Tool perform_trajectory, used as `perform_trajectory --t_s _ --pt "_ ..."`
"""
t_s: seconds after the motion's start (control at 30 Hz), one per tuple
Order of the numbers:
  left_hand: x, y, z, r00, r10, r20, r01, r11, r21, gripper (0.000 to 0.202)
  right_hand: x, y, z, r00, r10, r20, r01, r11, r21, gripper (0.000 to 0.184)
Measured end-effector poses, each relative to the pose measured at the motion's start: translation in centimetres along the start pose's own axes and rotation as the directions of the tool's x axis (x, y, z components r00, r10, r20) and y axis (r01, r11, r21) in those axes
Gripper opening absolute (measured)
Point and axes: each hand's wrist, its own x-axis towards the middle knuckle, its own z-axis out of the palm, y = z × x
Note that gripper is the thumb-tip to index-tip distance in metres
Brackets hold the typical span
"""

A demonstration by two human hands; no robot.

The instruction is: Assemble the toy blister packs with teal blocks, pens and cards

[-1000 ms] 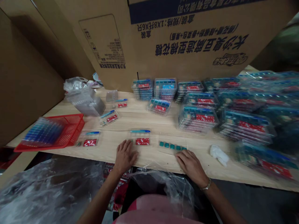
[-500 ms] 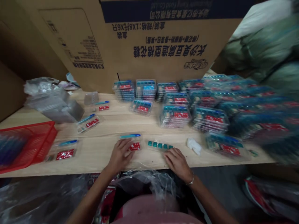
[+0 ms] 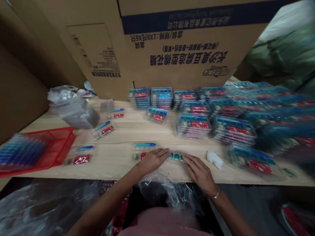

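Observation:
A short row of teal pieces [image 3: 176,156], in what looks like clear wrapping, lies on the wooden table in front of me. My left hand [image 3: 153,161] has its fingers together on the row's left end and covers part of it. At the other end, the bent fingers of my right hand [image 3: 200,172] grip the row. Just left stands an open clear plastic case holding a blue pen [image 3: 145,144] and a red dotted packet [image 3: 143,155], partly hidden behind my left hand. A crumpled white scrap [image 3: 215,159] lies right of my right hand.
Stacks of filled clear cases [image 3: 193,125] spread across the back and right. At the left are a red basket [image 3: 59,144] of blue pens, clear empty cases [image 3: 73,111] and a few part-filled ones. A large cardboard box [image 3: 182,62] stands behind.
My left hand has moved right, from the case with the red packet to the left end of the teal row. My right hand stays at the right end. The view has shifted left.

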Motion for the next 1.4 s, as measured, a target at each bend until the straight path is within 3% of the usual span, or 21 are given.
perform_trajectory --t_s 0.1,0.17,0.23,0.37,0.43,0.5,0.6,0.7,0.83,0.9,1.0,1.07,1.17,1.33,1.4 --pt "-2.5 0.8 -2.3 0.967 -0.097 -0.235 0.068 0.989 -0.128 0.032 2.3 -1.8 -1.4 0.999 -0.006 -0.051 0.009 0.998 0.057 0.035" --pt "-4.4 1.0 -3.9 0.901 -0.23 -0.368 0.151 0.961 -0.233 0.029 4.3 -3.5 -1.7 1.0 0.0 -0.018 0.003 0.986 0.165 0.032" --pt "-6.1 0.3 -4.8 0.801 -0.401 -0.445 0.261 0.902 -0.344 0.029 6.4 -4.8 -0.8 0.998 0.036 0.047 -0.049 0.946 0.32 0.033" --pt "-7.6 -3.8 -3.9 0.613 -0.698 -0.37 0.463 0.697 -0.547 0.038 10.1 -5.1 4.4 0.961 0.199 0.191 -0.273 0.782 0.56 0.043" --pt "-7.8 -6.1 -2.4 0.545 -0.769 -0.334 0.57 0.632 -0.524 0.035 11.2 -4.5 7.3 0.955 0.202 0.215 -0.289 0.794 0.536 0.034" --pt "-7.8 -7.7 -1.0 0.506 -0.795 -0.335 0.63 0.606 -0.486 0.03 11.8 -3.8 9.5 0.96 0.195 0.202 -0.269 0.849 0.455 0.029" --pt "-7.9 -8.6 0.4 0.499 -0.798 -0.339 0.642 0.603 -0.473 0.031 12.2 -3.1 10.7 0.943 0.224 0.245 -0.301 0.888 0.347 0.033" --pt "-8.1 -8.3 0.9 0.507 -0.792 -0.339 0.644 0.61 -0.462 0.034 12.6 -3.6 9.8 0.914 0.25 0.319 -0.334 0.911 0.244 0.037" --pt "-7.9 -7.7 1.1 0.507 -0.788 -0.35 0.648 0.616 -0.449 0.033 12.7 -6.3 8.6 0.921 0.05 0.387 -0.129 0.975 0.18 0.061" --pt "-7.9 -7.5 1.1 0.499 -0.786 -0.364 0.652 0.617 -0.441 0.033 12.4 -7.5 8.7 0.878 -0.044 0.476 -0.045 0.984 0.174 0.071" --pt "-8.6 -7.4 0.7 0.497 -0.782 -0.375 0.639 0.623 -0.451 0.037 12.4 -7.9 9.2 0.811 -0.058 0.582 -0.039 0.987 0.153 0.071" --pt "-9.7 -7.5 0.1 0.489 -0.774 -0.401 0.608 0.633 -0.479 0.04 12.9 -7.5 9.4 0.782 -0.059 0.621 -0.043 0.988 0.147 0.081" --pt "-11.9 -7.8 -0.8 0.435 -0.769 -0.468 0.587 0.636 -0.5 0.041 14.2 -6.6 9.6 0.749 -0.086 0.657 -0.023 0.988 0.156 0.096" --pt "-13.8 -8.4 -1.0 0.412 -0.783 -0.466 0.611 0.617 -0.496 0.038 17.4 -5.1 9.7 0.816 -0.194 0.544 0.065 0.967 0.247 0.078" --pt "-13.8 -8.5 -0.6 0.404 -0.782 -0.475 0.623 0.615 -0.483 0.039 19.8 -3.8 9.3 0.871 -0.158 0.465 0.071 0.978 0.198 0.072"
